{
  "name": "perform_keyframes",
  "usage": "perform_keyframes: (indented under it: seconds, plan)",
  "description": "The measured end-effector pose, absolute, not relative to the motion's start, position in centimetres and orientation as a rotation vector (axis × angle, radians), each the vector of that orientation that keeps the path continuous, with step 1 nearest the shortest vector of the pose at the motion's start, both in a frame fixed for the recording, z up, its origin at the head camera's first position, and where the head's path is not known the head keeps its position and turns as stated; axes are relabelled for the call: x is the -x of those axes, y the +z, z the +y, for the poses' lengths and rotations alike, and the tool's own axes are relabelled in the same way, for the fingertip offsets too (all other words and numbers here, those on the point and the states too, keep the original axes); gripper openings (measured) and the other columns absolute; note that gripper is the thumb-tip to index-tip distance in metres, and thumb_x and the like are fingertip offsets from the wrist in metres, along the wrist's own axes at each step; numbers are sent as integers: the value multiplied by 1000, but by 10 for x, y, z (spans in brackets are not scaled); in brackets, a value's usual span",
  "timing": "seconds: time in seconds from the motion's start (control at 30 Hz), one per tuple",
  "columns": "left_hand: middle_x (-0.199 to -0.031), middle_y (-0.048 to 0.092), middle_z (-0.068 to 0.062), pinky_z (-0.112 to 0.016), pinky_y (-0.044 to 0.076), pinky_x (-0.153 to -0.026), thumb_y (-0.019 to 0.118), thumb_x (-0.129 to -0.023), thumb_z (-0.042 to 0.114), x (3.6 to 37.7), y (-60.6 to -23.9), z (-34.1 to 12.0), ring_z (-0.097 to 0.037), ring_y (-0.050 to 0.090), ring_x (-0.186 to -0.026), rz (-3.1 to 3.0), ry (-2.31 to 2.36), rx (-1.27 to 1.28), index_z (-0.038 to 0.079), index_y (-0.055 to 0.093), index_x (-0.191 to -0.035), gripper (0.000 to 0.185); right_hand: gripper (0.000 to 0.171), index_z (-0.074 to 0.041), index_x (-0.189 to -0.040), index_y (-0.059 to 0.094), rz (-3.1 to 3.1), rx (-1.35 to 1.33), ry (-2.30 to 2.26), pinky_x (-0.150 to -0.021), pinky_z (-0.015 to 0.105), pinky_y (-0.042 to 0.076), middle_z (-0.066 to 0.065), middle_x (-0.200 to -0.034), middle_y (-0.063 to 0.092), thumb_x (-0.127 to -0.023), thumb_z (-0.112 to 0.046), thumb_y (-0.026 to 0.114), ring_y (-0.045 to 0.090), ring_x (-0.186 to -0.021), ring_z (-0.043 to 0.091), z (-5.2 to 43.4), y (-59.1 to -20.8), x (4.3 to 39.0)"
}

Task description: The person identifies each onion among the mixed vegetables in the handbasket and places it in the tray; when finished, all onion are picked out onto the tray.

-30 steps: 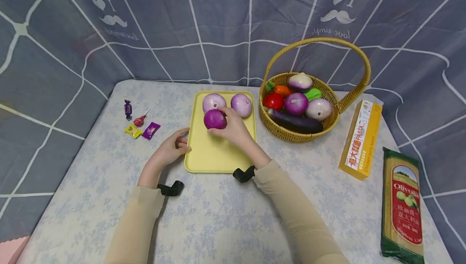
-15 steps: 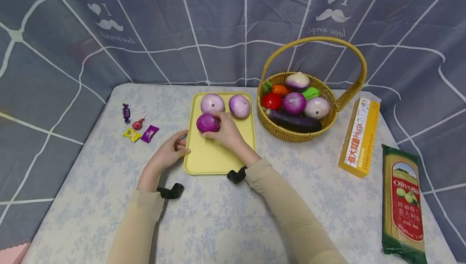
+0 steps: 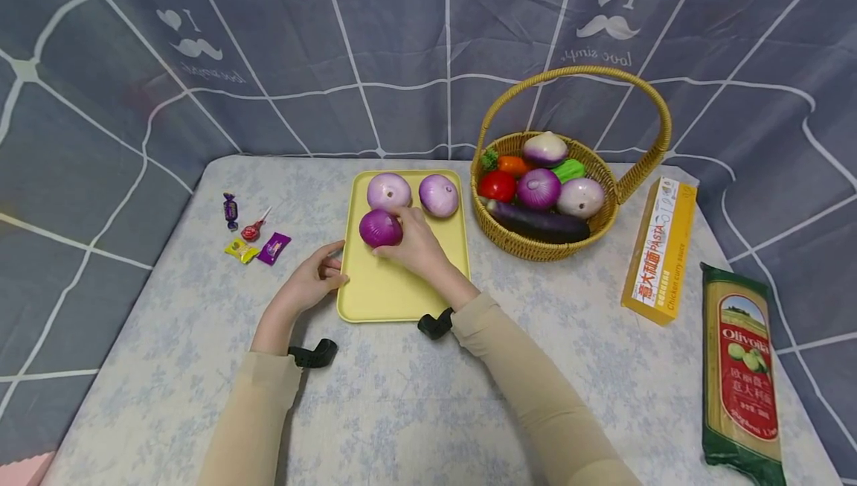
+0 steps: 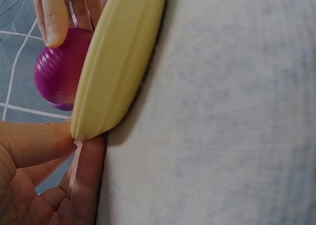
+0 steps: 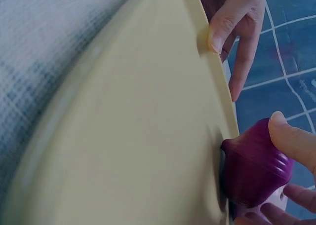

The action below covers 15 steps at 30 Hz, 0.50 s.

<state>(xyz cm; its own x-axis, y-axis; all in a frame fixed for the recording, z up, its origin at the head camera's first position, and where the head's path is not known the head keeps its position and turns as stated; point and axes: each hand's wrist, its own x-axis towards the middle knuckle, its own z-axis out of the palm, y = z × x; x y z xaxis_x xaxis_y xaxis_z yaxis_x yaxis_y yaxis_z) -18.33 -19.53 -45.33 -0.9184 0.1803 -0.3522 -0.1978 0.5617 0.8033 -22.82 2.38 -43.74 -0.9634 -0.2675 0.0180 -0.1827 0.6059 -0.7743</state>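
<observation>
The right hand (image 3: 416, 245) grips a dark purple plastic onion (image 3: 380, 228) resting on the yellow plastic tray (image 3: 388, 294); the left hand (image 3: 309, 281) pinches the tray's edge. The onion looks light, rigid, smooth; best cupped round its sides.

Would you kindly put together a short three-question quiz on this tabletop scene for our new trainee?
1. True or false: the right hand holds the dark purple onion over the wicker basket.
2. How many onions lie on the yellow tray?
3. Multiple choice: what does the left hand touch? A) the pasta box B) the tray's left edge C) the candies

Key:
1. False: the onion rests on the tray.
2. Three: two pale ones at the back, one dark one in front.
3. B.
</observation>
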Motion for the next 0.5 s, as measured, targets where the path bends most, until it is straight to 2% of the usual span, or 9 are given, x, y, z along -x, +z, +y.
perform_keyframes:
  seconds: [0.27, 0.37, 0.5]
  plan:
    - [-118, 49, -17, -23, 48, -75, 59, -97, 8, 183, -455, -196, -24, 51, -100, 2415, 1317, 0, 9, 26, -156, 68, 56, -3, -134, 54, 2755, 387, -1395, -103, 39, 46, 14, -131, 56, -88, -28, 75, 52, -123, 28, 40, -416, 222]
    - [-118, 49, -17, -22, 47, -74, 59, -97, 8, 183, -455, -196, -24, 50, -100, 2412, 1323, -1, 9, 26, -156, 68, 49, -2, -133, 56, 2764, 381, -1466, -102, 39, 48, 13, -130, 60, -93, -26, 69, 57, -122, 27, 52, -408, 221]
    - [-118, 49, -17, -22, 47, -75, 59, -97, 8, 183, -454, -196, -24, 50, -100, 2415, 1317, -2, 9, 26, -156, 68, 37, 0, -125, 63, 2775, 388, -1559, -99, 38, 51, 14, -125, 64, -95, -21, 66, 63, -116, 28, 73, -397, 221]
